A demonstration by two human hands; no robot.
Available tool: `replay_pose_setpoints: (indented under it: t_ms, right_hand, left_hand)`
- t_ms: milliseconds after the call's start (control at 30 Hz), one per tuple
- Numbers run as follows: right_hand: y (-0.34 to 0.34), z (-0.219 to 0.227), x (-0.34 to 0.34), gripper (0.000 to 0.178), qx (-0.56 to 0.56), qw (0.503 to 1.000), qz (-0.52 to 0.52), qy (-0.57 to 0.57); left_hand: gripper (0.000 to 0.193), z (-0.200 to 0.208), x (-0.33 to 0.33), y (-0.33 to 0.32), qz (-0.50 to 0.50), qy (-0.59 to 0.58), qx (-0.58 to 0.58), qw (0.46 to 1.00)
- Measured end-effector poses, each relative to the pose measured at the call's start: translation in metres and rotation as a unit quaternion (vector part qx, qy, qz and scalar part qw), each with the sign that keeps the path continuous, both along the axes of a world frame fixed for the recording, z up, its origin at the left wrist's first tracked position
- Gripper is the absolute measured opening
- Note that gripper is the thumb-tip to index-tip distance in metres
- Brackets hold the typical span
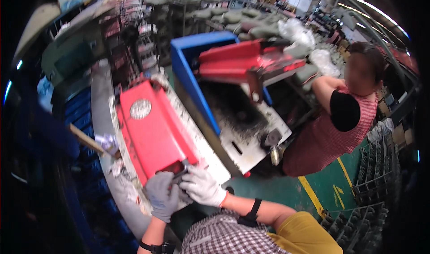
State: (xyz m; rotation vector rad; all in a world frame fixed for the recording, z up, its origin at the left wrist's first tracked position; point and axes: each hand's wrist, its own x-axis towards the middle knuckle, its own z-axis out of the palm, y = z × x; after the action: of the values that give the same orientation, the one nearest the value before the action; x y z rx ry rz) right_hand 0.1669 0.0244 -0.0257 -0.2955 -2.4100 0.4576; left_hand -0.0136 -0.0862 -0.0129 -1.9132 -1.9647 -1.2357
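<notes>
A red moulded panel (154, 128) with a round pale badge lies on a white-topped bench (214, 164) in front of me. At its near end, my left hand (162, 197) in a grey glove has its fingers curled closed. Beside it, my right hand (201, 185) in a whitish glove is also closed, by a small dark part (178, 175) at the panel's near edge. The gloves hide most of that part, and its kind is too blurred to tell. Both hands appear to grip there, almost touching each other.
A blue open-sided box fixture (186, 66) to the right holds another red moulded piece (233, 61). Beyond it stands a person (331, 119) in a red checked garment. A wooden handle (85, 137) juts over the bench's left side. Racks (371, 169) stand at the far right.
</notes>
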Motion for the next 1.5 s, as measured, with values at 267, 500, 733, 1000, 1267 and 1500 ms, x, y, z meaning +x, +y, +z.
replay_pose_setpoints:
  t_ms: [267, 500, 733, 1000, 1267, 1500]
  right_hand:
    - [-0.018, -0.019, 0.037, 0.026, -0.247, 0.943, -0.152, -0.165]
    - [0.008, -0.052, 0.034, 0.048, -0.255, 0.919, -0.010, -0.300]
    - [0.011, -0.034, 0.031, 0.045, -0.272, 0.896, 0.009, -0.352]
    - [0.005, -0.040, 0.033, 0.039, -0.244, 0.919, -0.006, -0.308]
    - [0.004, -0.037, 0.032, 0.041, -0.256, 0.914, -0.009, -0.315]
    - [0.005, -0.023, 0.033, 0.045, -0.291, 0.897, -0.021, -0.331]
  left_hand:
    - [0.034, 0.000, 0.026, 0.041, 0.052, -0.028, -0.307, 0.950]
    - [0.055, 0.005, -0.002, 0.086, -0.071, -0.012, -0.462, 0.884]
    - [0.054, -0.023, -0.019, 0.097, -0.109, -0.129, -0.498, 0.851]
    - [0.061, -0.017, -0.014, 0.092, -0.077, -0.108, -0.504, 0.854]
    - [0.073, -0.023, -0.018, 0.091, -0.094, -0.131, -0.541, 0.826]
    - [0.073, 0.004, -0.009, 0.093, -0.083, -0.103, -0.554, 0.822]
